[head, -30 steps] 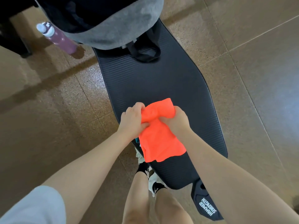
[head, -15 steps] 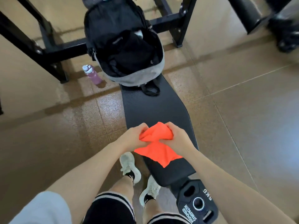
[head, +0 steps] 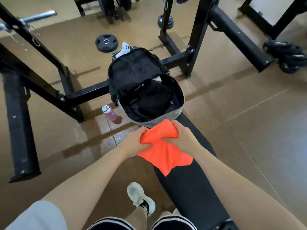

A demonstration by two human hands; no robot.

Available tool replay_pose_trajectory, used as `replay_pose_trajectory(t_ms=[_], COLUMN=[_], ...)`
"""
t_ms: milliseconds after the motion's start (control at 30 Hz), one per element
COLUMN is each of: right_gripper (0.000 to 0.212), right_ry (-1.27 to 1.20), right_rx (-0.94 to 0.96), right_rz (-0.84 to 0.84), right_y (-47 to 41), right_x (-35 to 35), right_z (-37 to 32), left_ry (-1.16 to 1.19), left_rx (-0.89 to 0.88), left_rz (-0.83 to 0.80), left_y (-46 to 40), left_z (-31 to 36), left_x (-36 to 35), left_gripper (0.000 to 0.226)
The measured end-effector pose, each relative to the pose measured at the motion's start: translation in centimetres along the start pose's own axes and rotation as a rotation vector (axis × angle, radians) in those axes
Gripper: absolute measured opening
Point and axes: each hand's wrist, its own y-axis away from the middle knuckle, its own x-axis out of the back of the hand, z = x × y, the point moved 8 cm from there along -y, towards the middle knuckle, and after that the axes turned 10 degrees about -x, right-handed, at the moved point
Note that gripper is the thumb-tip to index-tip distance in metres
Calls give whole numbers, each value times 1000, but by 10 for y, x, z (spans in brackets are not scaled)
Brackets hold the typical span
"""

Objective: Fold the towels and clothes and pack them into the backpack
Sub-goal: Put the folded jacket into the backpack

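Just short of the open backpack [head: 146,97], both hands, left hand [head: 134,142] and right hand [head: 181,136], clamp the bunched orange cloth [head: 163,151] in a tight grip. Dark clothing already sits inside, I'd say; this piece looks barely folded and unpacked.

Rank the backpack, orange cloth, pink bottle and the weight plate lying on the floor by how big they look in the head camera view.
1. backpack
2. orange cloth
3. weight plate
4. pink bottle

The plate lies farther from the camera, so its true size may be understated.

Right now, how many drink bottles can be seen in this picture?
1. The pink bottle stands upright on the floor, left of the open backpack and beside the bench. Others may be hidden inside the backpack or behind the rack.
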Motion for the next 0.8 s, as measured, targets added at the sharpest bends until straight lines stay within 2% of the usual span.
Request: replay_pose_trajectory(t_ms=[67, 267, 433, 533, 700, 800], right_gripper=[39, 29, 19, 18, 23, 28], right_ry=[-60, -454, -786, -831, -915, -754], right_rx=[-16, -125, -270, -338, -435, -470], right_rz=[40, 135, 167, 176, 236, 309], right_y=[-23, -94, -161, -204, -257, -280], right_x=[2, 10, 9, 9, 9, 1], right_z=[-12, -16, -1, 10, 37, 56], left_ry=[8, 204, 239, 239, 71, -85], left_rx=[-13, -29, -75, -74, -138, -133], left_rz=[51, 275, 179, 186, 182, 129], left_y=[-14, -79, -145, -188, -261, -292], left_z=[-6, -23, -33, -45, -55, -70], left_x=[24, 81, 98, 107, 118, 103], left_gripper=[36, 26, 44, 47, 34, 37])
